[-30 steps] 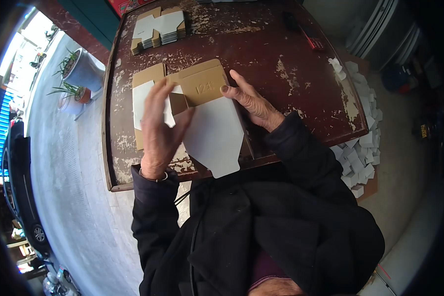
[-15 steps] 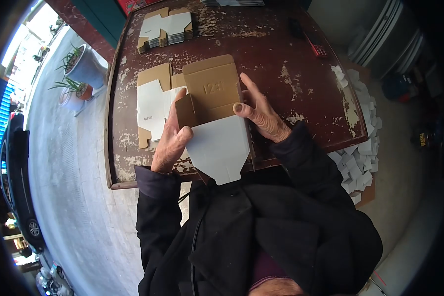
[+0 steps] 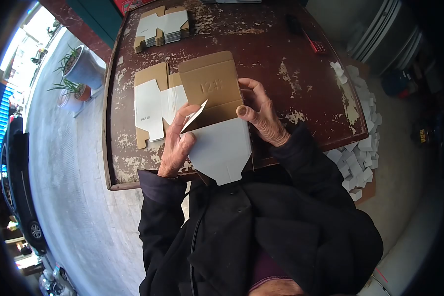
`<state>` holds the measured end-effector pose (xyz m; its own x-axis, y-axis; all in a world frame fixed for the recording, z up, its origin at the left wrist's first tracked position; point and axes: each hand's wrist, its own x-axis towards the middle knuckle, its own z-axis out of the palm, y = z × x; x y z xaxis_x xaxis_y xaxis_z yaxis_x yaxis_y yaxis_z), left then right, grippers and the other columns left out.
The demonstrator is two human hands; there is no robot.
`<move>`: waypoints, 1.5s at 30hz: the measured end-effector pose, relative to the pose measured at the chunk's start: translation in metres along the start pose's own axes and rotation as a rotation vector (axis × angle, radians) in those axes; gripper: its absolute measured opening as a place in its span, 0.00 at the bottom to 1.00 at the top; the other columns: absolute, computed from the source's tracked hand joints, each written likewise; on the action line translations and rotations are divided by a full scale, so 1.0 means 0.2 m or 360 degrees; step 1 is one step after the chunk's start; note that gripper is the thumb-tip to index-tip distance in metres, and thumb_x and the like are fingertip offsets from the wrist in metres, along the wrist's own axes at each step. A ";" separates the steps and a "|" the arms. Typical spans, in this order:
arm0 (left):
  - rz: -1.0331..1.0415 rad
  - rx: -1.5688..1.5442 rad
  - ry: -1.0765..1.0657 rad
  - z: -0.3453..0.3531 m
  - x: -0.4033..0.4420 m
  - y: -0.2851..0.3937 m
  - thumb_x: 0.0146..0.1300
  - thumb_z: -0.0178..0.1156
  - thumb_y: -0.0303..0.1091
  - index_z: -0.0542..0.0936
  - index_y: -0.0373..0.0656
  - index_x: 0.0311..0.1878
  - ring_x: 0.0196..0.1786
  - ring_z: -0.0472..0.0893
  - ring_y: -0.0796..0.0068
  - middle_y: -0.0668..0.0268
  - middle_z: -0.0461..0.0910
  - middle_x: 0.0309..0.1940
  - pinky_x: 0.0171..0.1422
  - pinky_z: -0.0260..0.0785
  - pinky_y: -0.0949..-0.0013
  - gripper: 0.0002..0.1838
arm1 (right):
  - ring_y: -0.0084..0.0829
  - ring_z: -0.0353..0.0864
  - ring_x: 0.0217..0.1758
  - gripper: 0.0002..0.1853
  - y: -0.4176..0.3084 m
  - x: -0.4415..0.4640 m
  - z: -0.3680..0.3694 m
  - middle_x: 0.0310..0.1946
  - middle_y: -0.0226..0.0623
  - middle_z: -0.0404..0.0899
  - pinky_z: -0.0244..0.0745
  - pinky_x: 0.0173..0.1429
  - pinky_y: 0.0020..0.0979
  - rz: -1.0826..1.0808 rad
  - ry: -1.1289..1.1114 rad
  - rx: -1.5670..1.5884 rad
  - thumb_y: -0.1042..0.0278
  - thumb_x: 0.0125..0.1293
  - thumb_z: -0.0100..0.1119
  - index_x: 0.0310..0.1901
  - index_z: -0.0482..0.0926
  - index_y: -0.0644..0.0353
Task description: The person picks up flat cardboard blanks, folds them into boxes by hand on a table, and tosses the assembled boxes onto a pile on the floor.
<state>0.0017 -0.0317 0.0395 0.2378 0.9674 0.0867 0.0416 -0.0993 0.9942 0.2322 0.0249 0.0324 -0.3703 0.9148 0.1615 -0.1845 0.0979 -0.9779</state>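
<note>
A partly folded cardboard box (image 3: 219, 148), white outside and brown inside, stands at the table's near edge with its large brown flap up. My left hand (image 3: 176, 143) is at its left side, with bent fingers against a small side flap (image 3: 195, 117) that tilts inward. At the box's right side is my right hand (image 3: 263, 113), its thumb near the upper corner and its fingers curled behind the side wall. Flat white and brown box blanks (image 3: 149, 106) lie just left of the box.
A stack of folded blanks (image 3: 165, 25) lies at the far left of the worn table (image 3: 261, 54). A red and black object (image 3: 317, 47) is at the far right. White pieces (image 3: 357, 165) are heaped beyond the right edge. Potted plants (image 3: 81, 74) stand at left.
My left hand has come up to the box's left side and pushed the small flap inward. My right hand's fingers have curled more round the right side. The large flap stands more upright.
</note>
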 end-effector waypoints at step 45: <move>0.0190 -0.0330 0.0297 0.10 0.07 -0.07 0.66 0.58 0.34 0.78 0.42 0.43 0.54 0.73 0.70 0.63 0.78 0.52 0.61 0.63 0.67 0.07 | 0.55 0.60 0.73 0.60 0.02 -0.19 -0.19 0.75 0.55 0.51 0.59 0.74 0.50 -0.0787 -0.0539 -0.1186 0.33 0.54 0.68 0.77 0.42 0.55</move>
<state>0.0238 -0.0215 0.0256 0.0457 0.9798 0.1948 -0.1793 -0.1838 0.9665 0.2799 0.0044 0.0183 -0.6713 0.5523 0.4943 0.1932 0.7742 -0.6027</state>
